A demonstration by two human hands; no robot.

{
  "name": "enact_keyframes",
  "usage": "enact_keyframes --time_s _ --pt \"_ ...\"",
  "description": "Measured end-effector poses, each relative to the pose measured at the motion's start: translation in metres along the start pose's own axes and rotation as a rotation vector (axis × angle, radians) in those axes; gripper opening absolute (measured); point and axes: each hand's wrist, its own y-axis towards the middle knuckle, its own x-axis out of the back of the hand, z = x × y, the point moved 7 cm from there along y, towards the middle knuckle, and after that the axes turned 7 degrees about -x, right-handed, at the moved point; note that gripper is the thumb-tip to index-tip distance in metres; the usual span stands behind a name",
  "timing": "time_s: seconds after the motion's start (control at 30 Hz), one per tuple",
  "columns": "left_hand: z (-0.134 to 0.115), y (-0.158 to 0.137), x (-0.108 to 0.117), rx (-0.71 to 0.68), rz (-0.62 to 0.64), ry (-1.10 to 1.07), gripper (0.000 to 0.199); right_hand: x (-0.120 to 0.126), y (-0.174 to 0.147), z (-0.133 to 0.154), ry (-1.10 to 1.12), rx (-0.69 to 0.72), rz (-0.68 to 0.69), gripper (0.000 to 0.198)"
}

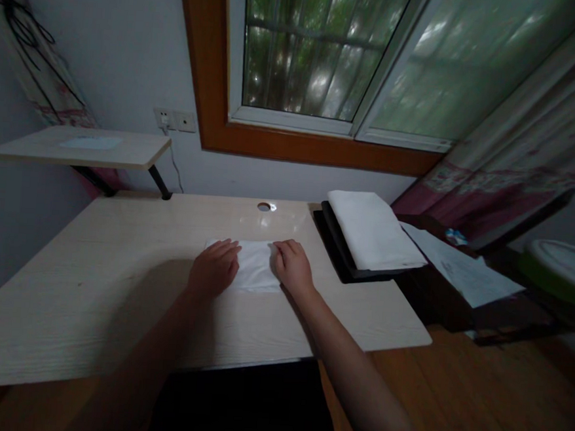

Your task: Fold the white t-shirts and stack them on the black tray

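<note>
A white folded cloth (256, 266), thin and faintly creased, lies flat on the light wooden desk (138, 231) in front of me. My left hand (215, 266) rests over its left edge, fingers together and curled, with the thumb at its side. At the upper right corner, my right hand (292, 265) has thumb and fingers closed on the edge. Part of the cloth's left side is hidden beneath the left hand.
To the right, a white folded stack (375, 231) sits on a black flat case (337, 245). A raised shelf (80, 145) stands at the back left. Loose paper sheets (461, 267) lie beyond the desk's right edge. A window (323, 54) is behind.
</note>
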Motion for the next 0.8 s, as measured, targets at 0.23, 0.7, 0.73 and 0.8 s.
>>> enact_keyframes --time_s 0.23,0.7,0.73,0.8 --pt "0.002 -0.015 -0.027 0.083 0.075 0.086 0.049 -0.05 0.0 0.051 -0.119 0.101 0.225 0.051" --pt "0.063 -0.043 -0.031 0.303 0.198 0.058 0.057 -0.061 -0.02 0.026 -0.195 -0.011 0.441 0.071" --pt "0.066 -0.045 -0.031 0.321 0.194 0.054 0.057 -0.059 -0.021 0.023 -0.199 -0.011 0.451 0.071" --pt "0.069 -0.046 -0.029 0.345 0.191 0.055 0.058 -0.055 -0.025 0.017 -0.213 -0.019 0.467 0.073"
